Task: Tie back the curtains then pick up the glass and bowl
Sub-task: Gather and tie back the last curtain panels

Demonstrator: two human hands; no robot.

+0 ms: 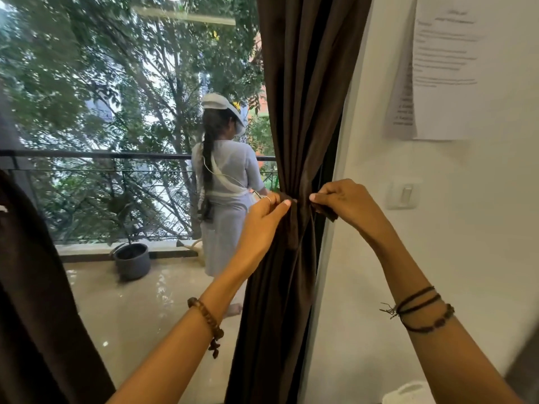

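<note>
A glass balcony door looks onto trees; a white wall stands to the right. From left: another dark curtain (32, 287), a potted plant (132, 259) and a person (224, 185) outside. The left hand (264, 220) and right hand (347, 202) each pinch an end of the tieback (323, 211) around the gathered brown curtain (294, 141). Pulling evenly should cinch it. Glass and bowl unseen.

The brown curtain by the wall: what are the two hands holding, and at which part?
Both hands pinch a dark tie-back band around the gathered brown curtain: the left hand holds its left end, the right hand its right end, at the curtain's waist.
</note>
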